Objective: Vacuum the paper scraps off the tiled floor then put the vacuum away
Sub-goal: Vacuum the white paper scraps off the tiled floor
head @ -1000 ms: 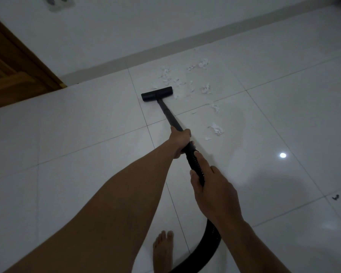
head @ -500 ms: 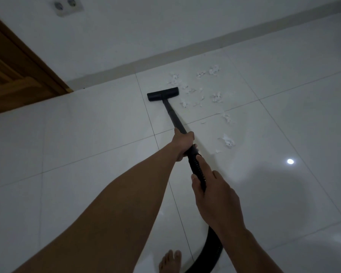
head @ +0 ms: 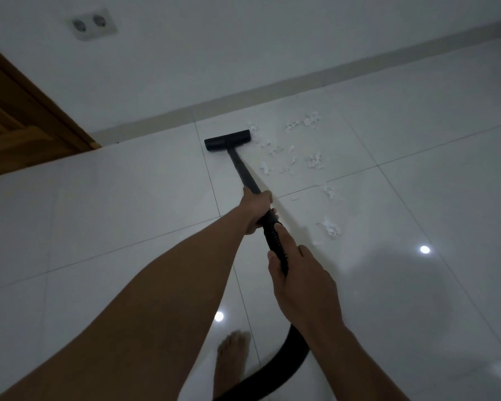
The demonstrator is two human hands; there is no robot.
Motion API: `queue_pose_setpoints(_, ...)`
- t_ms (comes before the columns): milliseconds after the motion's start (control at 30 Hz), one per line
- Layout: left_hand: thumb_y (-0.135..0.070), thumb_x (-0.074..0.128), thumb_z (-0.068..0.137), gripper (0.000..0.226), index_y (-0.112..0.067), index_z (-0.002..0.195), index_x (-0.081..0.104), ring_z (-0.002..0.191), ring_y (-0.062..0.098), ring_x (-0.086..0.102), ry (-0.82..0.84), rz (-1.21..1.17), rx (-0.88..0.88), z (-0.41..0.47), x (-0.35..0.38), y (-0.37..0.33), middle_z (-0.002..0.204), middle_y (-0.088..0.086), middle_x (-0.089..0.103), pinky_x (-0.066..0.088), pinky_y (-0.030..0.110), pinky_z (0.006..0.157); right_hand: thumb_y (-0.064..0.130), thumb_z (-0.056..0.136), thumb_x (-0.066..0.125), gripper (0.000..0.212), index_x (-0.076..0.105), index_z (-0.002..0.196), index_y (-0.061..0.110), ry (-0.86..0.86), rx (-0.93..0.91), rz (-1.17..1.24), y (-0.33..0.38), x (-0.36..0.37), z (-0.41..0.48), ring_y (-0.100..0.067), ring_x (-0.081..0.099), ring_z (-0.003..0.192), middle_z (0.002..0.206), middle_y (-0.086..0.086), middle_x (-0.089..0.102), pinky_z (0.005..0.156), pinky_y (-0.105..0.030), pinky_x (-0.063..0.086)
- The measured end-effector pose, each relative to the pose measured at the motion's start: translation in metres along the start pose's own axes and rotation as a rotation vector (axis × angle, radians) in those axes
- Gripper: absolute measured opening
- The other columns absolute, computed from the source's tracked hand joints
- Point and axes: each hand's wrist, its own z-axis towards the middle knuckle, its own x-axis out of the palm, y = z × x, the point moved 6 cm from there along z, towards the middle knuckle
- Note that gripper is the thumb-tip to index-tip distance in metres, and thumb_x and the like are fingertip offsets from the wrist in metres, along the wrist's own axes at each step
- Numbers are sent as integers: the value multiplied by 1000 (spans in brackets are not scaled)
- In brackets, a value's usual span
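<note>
A black vacuum wand (head: pixel 243 170) runs from my hands out to its flat floor head (head: pixel 227 139), which sits on the white tiled floor (head: pixel 128 204) near the wall. My left hand (head: pixel 256 208) grips the wand higher up. Just behind it, my right hand (head: pixel 298 273) holds the ribbed handle, index finger laid along it. The black hose (head: pixel 284 369) curves down behind my right wrist. White paper scraps (head: pixel 287 151) lie scattered right of the head, with more scraps (head: pixel 330 227) closer to me.
A wooden door frame (head: pixel 26 111) stands at the left. A double wall socket (head: pixel 94 24) sits above the skirting board (head: pixel 272 94). My bare foot (head: pixel 232 360) is on the floor below my arms. Ceiling light reflections (head: pixel 424 249) glint on the tiles.
The floor head has slid forward and slightly left, up beside the farthest scraps near the wall. Both hands keep the same grip on the wand.
</note>
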Motion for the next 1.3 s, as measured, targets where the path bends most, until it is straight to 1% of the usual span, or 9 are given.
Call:
queue_pose_setpoints(133,-7,50,95,56,-14,146,27,65,17,57,-12,4,2,18,-7,-22,93,10,52,55,30,58,45,104,35,55,13,154,43,0,0,4,5,-1,28,-11,54,69,87,8,48,64,-30,50)
queue_pose_setpoints(400,-7,50,94,56,-17,145,29,60,17,58,-15,33,-5,54,-27,-60,95,12,53,55,28,54,48,103,32,54,5,150,47,6,31,23,26,14,78,-12,57,69,86,8,48,68,-34,56)
queue_pose_setpoints(600,-7,50,95,57,-16,147,28,61,16,56,3,39,-15,80,-38,-84,91,11,51,56,27,51,46,104,31,53,8,152,47,25,44,32,37,22,114,-10,57,70,88,7,50,68,-34,56)
queue_pose_setpoints(733,-8,51,95,62,-15,151,24,62,16,57,6,39,-13,98,-39,-97,96,10,52,56,29,54,46,104,32,53,10,152,47,25,58,32,42,22,135,-11,57,71,90,6,50,68,-34,55)
queue_pose_setpoints(833,-9,51,94,69,-17,155,19,59,15,58,18,36,-15,109,-38,-105,94,9,54,56,28,56,46,103,32,53,11,152,48,25,59,30,43,21,147,-11,57,71,90,7,51,68,-34,55)
queue_pose_setpoints(1033,-8,51,93,70,-18,154,19,60,16,60,42,29,-5,125,-27,-122,93,10,55,57,30,60,47,102,34,54,13,152,47,-10,83,28,39,14,169,-13,58,74,91,5,52,68,-34,54)
queue_pose_setpoints(1100,-8,50,94,68,-18,153,20,61,16,59,47,15,-7,126,-23,-127,93,10,55,57,30,58,46,103,35,53,15,152,46,-14,82,11,38,10,174,-13,58,74,91,4,54,65,-32,52)
queue_pose_setpoints(1200,-7,49,95,67,-17,154,19,63,16,59,59,-7,-18,124,-16,-131,92,11,55,54,25,48,45,103,36,53,19,153,42,-11,78,-41,36,1,179,-14,56,72,92,3,55,60,-27,42)
queue_pose_setpoints(1300,-7,50,96,68,-19,155,18,64,16,60,70,-21,-26,118,-8,-134,90,11,56,54,24,47,45,103,36,54,18,153,42,4,81,-68,33,-12,179,-14,56,73,95,2,58,64,-27,41)
